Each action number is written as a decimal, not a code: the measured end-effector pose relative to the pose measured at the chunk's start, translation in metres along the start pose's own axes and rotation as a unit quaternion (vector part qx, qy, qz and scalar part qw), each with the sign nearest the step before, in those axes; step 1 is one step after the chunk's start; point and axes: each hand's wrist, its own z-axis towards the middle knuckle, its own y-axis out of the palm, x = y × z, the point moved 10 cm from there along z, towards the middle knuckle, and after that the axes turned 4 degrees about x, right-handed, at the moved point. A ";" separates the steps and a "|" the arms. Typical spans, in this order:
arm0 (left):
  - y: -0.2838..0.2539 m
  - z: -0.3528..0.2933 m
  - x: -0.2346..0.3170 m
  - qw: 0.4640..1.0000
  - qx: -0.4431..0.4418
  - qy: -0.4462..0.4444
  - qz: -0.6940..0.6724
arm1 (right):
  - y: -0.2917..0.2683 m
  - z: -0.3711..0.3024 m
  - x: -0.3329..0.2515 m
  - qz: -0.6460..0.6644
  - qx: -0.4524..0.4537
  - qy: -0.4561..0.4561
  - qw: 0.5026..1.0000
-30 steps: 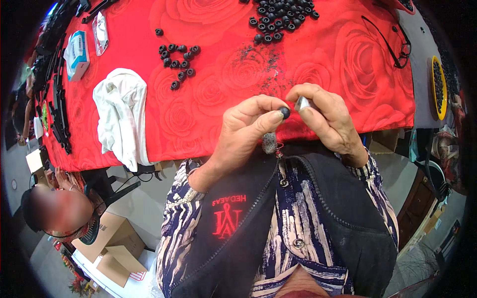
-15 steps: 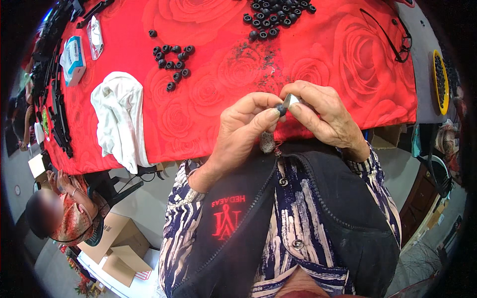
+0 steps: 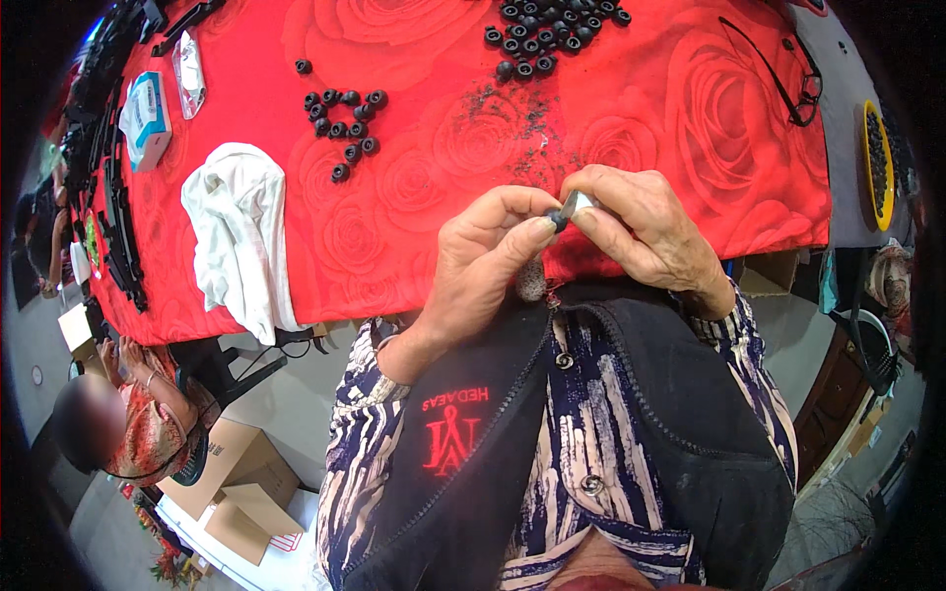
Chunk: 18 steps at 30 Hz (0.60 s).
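Observation:
Above the table's near edge, my left hand (image 3: 481, 246) pinches a small black round part (image 3: 559, 222) between thumb and fingertips. My right hand (image 3: 645, 229) grips a small blade (image 3: 570, 205) with a white wrapped end, its metal edge against the black part. Both sets of fingertips nearly meet. Dark shavings (image 3: 532, 123) lie scattered on the red rose-patterned cloth (image 3: 414, 246) just beyond. Farther off sits a large group of black round parts (image 3: 537, 39), and a smaller cluster of them (image 3: 338, 129) lies to the left.
A white cloth (image 3: 236, 231) hangs over the near left edge. Beyond it are a tissue box (image 3: 148, 118) and long black pieces (image 3: 118, 227). Eyeglasses (image 3: 803, 98) rest at the right. A yellow tray (image 3: 889, 167) holds dark parts. Another person (image 3: 148, 424) sits at the left.
My hands stay nearly in place. The blade has tilted and shifted slightly left over the black part, showing more of its grey metal side.

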 end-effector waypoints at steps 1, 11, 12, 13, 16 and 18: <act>-0.004 -0.001 -0.002 1.000 0.020 -0.005 0.007 | 0.005 -0.001 -0.001 0.020 -0.030 0.000 0.999; -0.011 0.007 -0.013 0.990 0.060 -0.042 -0.118 | -0.010 0.003 -0.003 0.060 0.047 -0.020 0.997; -0.010 0.007 -0.014 0.991 0.051 -0.047 -0.118 | -0.013 0.004 -0.001 0.049 0.066 -0.012 0.997; -0.010 0.007 -0.014 0.991 0.051 -0.047 -0.118 | -0.011 0.004 0.001 0.049 0.066 -0.012 0.997; -0.008 0.009 -0.014 0.990 0.052 -0.047 -0.124 | -0.002 0.003 0.008 0.070 0.058 -0.008 0.996; -0.008 0.009 -0.011 0.991 0.049 -0.040 -0.121 | -0.004 0.003 0.009 0.089 0.076 -0.018 0.993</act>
